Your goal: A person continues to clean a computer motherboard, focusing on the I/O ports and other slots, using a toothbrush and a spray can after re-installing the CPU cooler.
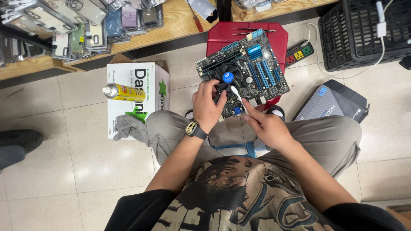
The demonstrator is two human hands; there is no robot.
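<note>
Green board: I see a computer motherboard (243,70) lying flat on a red stool (280,40) before my knees, raised to working height.
Left hand (208,107): fingers curl closed on the black cooler fan (228,77), seemingly pinning its blades so they cannot spin.
Right hand (267,126): pinched shut around a white brush (238,96), bristle end angled toward the fan edge, handle low for control.
Spray can (124,92): yellow, lying on its side atop a white cardboard box (137,79), near my left arm.
Grey rag (128,127): draped at the box's near edge.
Power strip (299,52): on the tile beside the stool.
</note>
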